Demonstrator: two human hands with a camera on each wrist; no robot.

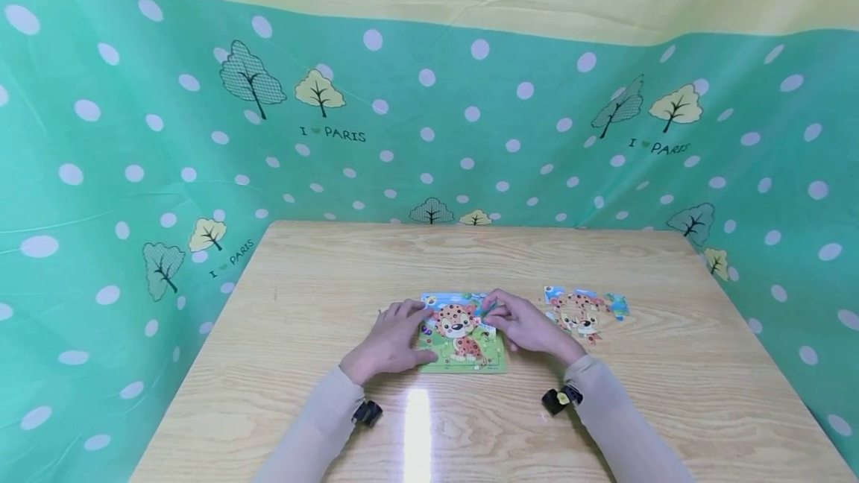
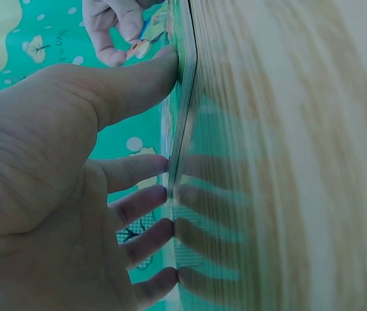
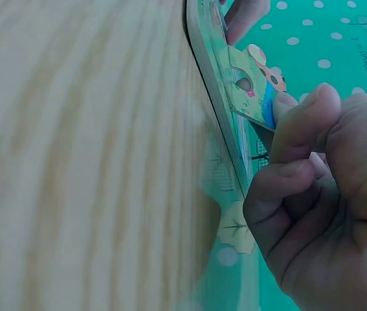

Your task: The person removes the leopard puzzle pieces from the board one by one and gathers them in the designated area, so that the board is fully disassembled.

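A puzzle board (image 1: pixel 461 368) with a spotted leopard cub picture lies flat on the table. My left hand (image 1: pixel 389 341) is at its left side, fingers spread and fairly straight. In the left wrist view the left thumb (image 2: pixel 138 84) touches the board's edge, and the other fingertips come down near its side. My right hand (image 1: pixel 526 325) is over the board's upper right part. Between its thumb and index finger it pinches a puzzle piece (image 3: pixel 254 84), tilted against the board in the right wrist view. The piece shows green, blue and a spotted orange part.
Right of the board lie several loose puzzle pieces (image 1: pixel 579 302), some close together with parts of a spotted animal on them. The wooden table (image 1: pixel 322 267) ends at a green dotted cloth (image 1: pixel 403 192) behind and at both sides.
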